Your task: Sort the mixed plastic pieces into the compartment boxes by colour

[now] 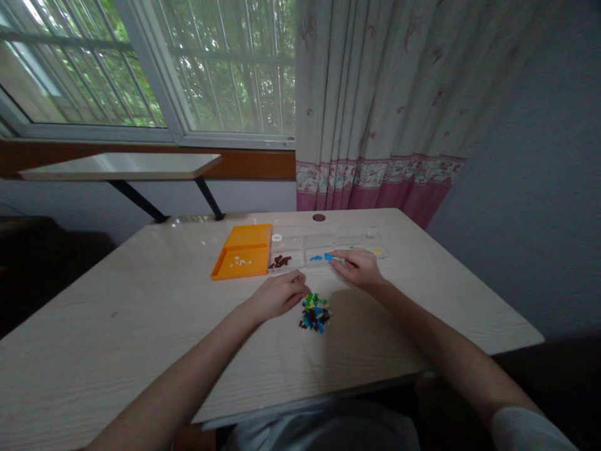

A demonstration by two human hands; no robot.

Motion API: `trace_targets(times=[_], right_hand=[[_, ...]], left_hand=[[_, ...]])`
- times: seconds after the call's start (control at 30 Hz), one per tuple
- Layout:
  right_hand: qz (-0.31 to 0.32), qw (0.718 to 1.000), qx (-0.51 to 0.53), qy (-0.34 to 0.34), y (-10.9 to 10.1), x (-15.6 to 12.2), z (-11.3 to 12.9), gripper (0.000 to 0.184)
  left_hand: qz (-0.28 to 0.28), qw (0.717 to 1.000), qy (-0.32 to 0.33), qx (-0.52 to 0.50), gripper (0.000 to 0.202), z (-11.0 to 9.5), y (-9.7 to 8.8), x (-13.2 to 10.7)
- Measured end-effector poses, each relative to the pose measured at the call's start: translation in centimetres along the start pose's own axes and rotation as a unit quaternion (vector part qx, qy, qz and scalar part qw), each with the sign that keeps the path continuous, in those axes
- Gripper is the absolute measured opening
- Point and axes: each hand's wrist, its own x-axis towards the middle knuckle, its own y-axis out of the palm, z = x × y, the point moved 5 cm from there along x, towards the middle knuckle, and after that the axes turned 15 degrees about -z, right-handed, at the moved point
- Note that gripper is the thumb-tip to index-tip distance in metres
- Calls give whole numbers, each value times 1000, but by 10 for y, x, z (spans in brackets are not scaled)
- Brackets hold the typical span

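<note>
A mixed pile of small plastic pieces (315, 313), green, blue, brown and yellow, lies on the table in front of me. My left hand (280, 293) rests at the pile's upper left edge, its fingers curled together; whatever they may hold is hidden. Over a clear compartment tray (345, 240), my right hand (357, 268) pinches a small blue piece (328, 257). Below those fingertips, to the left, loose blue pieces (316, 258) lie in the same compartment. Brown pieces (280, 261) fill part of the compartment left of it. Yellow pieces (376, 251) show farther right, partly behind my right hand.
An orange box (248, 235) with white pieces (240, 261) in its near half adjoins the clear tray's left end. Behind it, a raised white shelf (154, 164) stands on black legs at the back left. A round hole (318, 218) is near the table's far edge.
</note>
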Motion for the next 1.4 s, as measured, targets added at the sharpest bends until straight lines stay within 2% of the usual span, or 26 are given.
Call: trace_targets(times=[0.3,0.5,0.73,0.87,1.03,1.23,1.4], right_hand=[[-16,999,-3,30,-2,-1,-3,27],[-35,999,2,12,-6,2,1,25],[-17,999,-15,27,-3,0,-5,27],[47,994,-18,96,7,-5,-16,29],[124,973,-74,181,24,-15,-40,28],[183,958,-99,198,34,-23,-57,30],[227,958,-35,171,32,-25,-40,28]], left_hand=[[3,1000,8,4,28,-4,1,0],[7,1000,9,-2,25,-3,1,-1],[2,1000,0,-6,23,-3,1,0],[2,1000,-10,-19,21,0,2,0],[-6,999,-16,-44,19,2,2,1],[-11,998,-9,-54,22,-3,-3,2],[-5,998,-7,-61,21,-2,-2,1]])
